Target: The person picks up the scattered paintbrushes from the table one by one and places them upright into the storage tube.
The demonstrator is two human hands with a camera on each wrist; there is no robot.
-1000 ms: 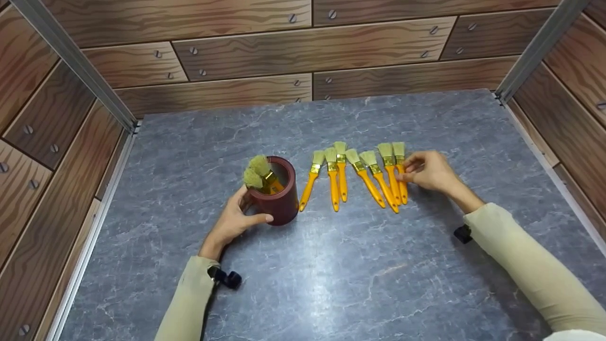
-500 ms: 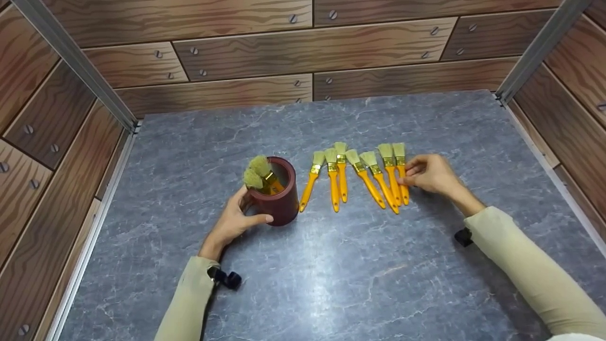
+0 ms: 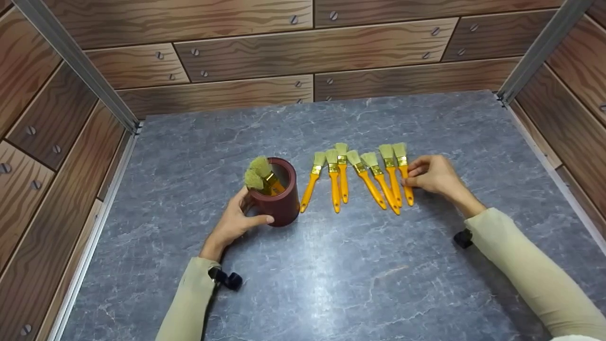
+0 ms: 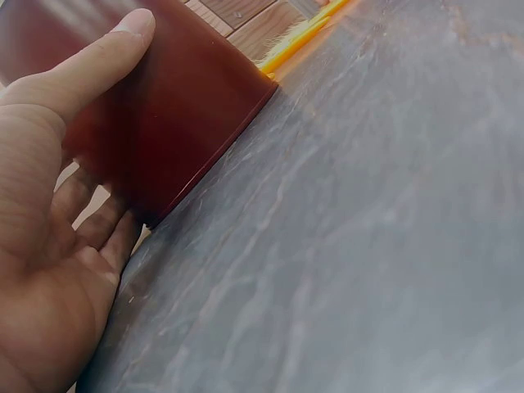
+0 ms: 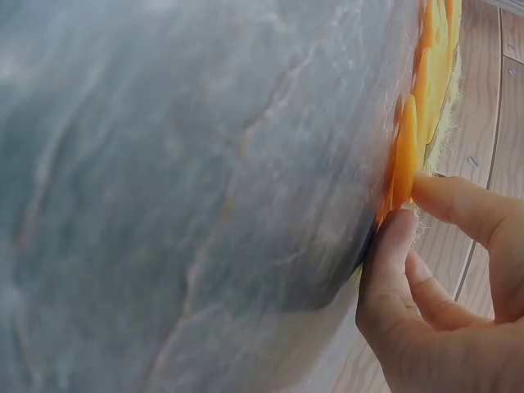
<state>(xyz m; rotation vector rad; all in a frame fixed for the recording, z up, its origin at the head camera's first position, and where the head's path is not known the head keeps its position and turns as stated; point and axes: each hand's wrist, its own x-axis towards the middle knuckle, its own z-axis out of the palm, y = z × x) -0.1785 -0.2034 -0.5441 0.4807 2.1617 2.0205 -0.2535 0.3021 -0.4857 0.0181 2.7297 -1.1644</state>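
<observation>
My left hand (image 3: 234, 218) grips a dark red cylindrical cup (image 3: 281, 208), thumb on the near side and fingers round its left. The cup stands upright. Inside it lean paintbrushes (image 3: 259, 171) with pale bristles showing above the rim. In the left wrist view, the thumb lies along the cup wall (image 4: 188, 106). To the right, several orange-handled paintbrushes lie in a row, bristles pointing away. The rightmost paintbrush (image 3: 406, 177) has its handle pinched between thumb and fingers of my right hand (image 3: 435, 175). The right wrist view shows fingertips at that orange handle (image 5: 405, 155).
Paintbrushes (image 3: 334, 184) spread between the cup and my right hand, some overlapping. The grey marbled tabletop (image 3: 322, 274) is bounded by wood-patterned walls (image 3: 246, 52) at the back and both sides. Metal posts (image 3: 532, 52) stand at the back corners.
The rightmost paintbrush has shifted slightly right with my right hand, apart from its neighbour's handle. My left hand and the cup stay where they were.
</observation>
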